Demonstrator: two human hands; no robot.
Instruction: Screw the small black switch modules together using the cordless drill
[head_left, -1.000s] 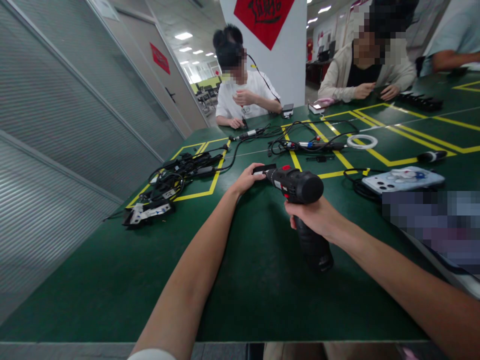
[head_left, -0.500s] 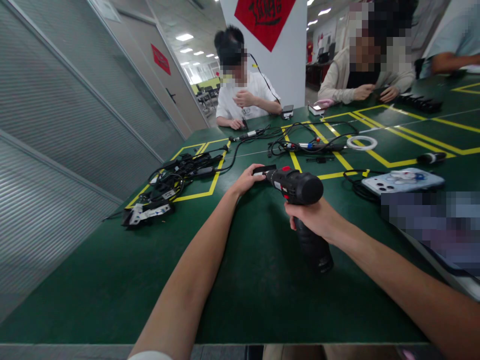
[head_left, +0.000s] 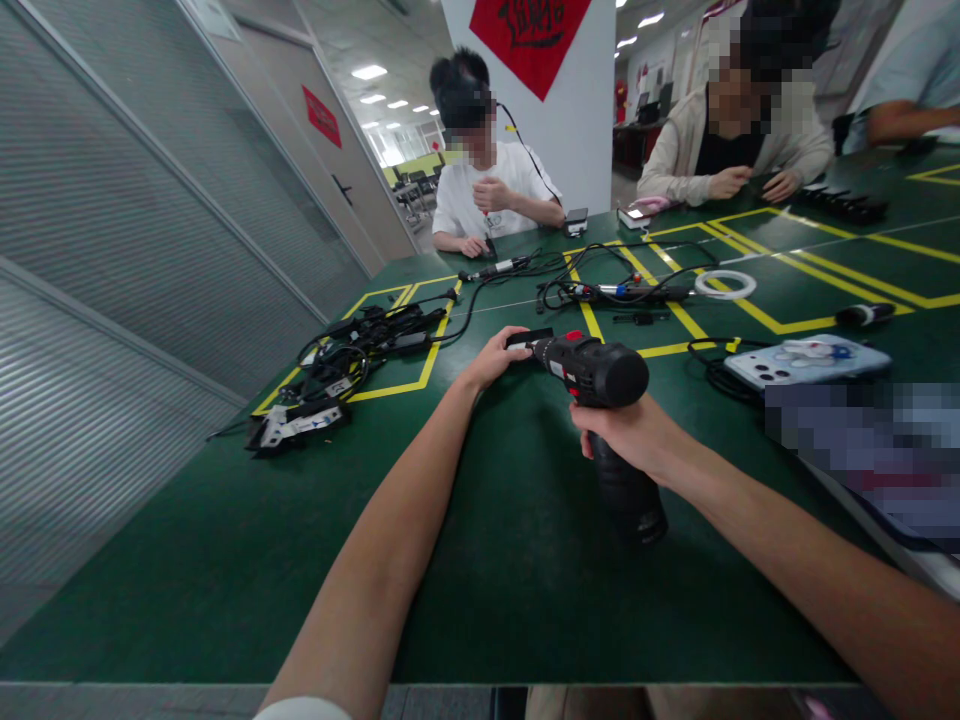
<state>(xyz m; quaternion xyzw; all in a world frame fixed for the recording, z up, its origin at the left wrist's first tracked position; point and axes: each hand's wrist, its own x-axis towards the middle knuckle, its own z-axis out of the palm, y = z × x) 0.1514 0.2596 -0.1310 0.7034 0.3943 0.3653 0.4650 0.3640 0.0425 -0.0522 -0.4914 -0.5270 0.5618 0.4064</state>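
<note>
My right hand is wrapped round the grip of a black cordless drill with red switches, held over the green table. The drill's chuck points away and to the left, its tip close by the fingers of my left hand. Those fingers are closed on a small black flat part lying on the table. Whether the bit touches the part, I cannot tell; the chuck and fingers hide the spot.
To the left lies a heap of black cables and adapters. Farther back are a pen-shaped electric screwdriver and a white ring. A phone lies at the right. Two people sit across the table, and another's arm shows at far right.
</note>
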